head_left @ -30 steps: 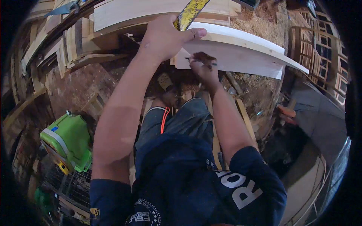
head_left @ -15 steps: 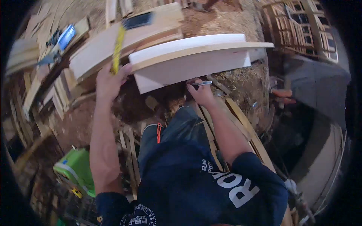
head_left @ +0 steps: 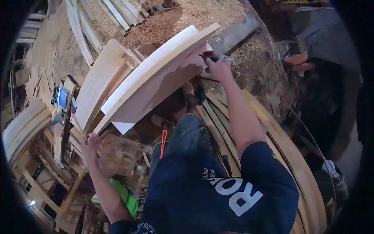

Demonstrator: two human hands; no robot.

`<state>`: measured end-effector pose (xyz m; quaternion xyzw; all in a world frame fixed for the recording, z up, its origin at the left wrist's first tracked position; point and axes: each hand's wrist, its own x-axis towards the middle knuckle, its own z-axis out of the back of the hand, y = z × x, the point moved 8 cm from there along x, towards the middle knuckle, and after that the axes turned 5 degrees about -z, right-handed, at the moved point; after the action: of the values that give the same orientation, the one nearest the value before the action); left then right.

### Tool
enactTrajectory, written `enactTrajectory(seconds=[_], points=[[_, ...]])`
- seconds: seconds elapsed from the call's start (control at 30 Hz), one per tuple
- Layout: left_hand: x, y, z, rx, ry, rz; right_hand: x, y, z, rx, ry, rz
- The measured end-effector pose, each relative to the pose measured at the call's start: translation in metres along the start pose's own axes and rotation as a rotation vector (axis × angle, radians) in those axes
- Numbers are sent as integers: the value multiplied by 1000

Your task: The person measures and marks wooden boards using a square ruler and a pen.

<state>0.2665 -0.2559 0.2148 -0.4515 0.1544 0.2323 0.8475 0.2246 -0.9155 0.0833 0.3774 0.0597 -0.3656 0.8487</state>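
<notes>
A long pale wooden strip (head_left: 163,70) runs diagonally on edge, with a white board (head_left: 156,87) below it and a white panel (head_left: 150,62) behind. My left hand (head_left: 90,148) is closed at the strip's lower left end, pinching a thin yellow tape measure blade (head_left: 80,125) that sticks up past the fingers. My right hand (head_left: 219,67) is closed at the board's upper right end. A silvery pen (head_left: 227,59) pokes out of it. Something dark shows at its fingertips; I cannot make out what.
Curved wooden boards (head_left: 99,78) are stacked behind the strip. Long curved timbers (head_left: 284,156) lie to my right. A green container (head_left: 120,195) stands low at left, and a blue-screened device (head_left: 62,97) rests on wood. Wood shavings (head_left: 156,37) cover the ground.
My view has turned, and the strip and boards now slant up to the right. My left hand has moved down and left, my right hand up to the board's right end.
</notes>
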Motion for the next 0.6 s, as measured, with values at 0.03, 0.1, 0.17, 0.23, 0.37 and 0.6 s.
enactTrajectory(seconds=[0.03, 0.1, 0.17, 0.23, 0.37, 0.6], points=[[-2, -2, -2, -12, 0, 10, 17, -10, -7, 124, 48, 17], [-5, -2, -3, -42, -10, 30, 39, -24, -20, 373, 144, 62], [4, 13, 7, -46, 9, 30, 40, -4, -10, 431, 131, 166], [4, 12, 6, -23, 23, 50, 50, -4, -14, 419, 90, 282], [0, 7, 2, 9, 14, 81, 57, -12, -24, 356, 155, 304], [-1, 5, 3, 25, -6, 85, 53, -15, -30, 712, 309, 241]])
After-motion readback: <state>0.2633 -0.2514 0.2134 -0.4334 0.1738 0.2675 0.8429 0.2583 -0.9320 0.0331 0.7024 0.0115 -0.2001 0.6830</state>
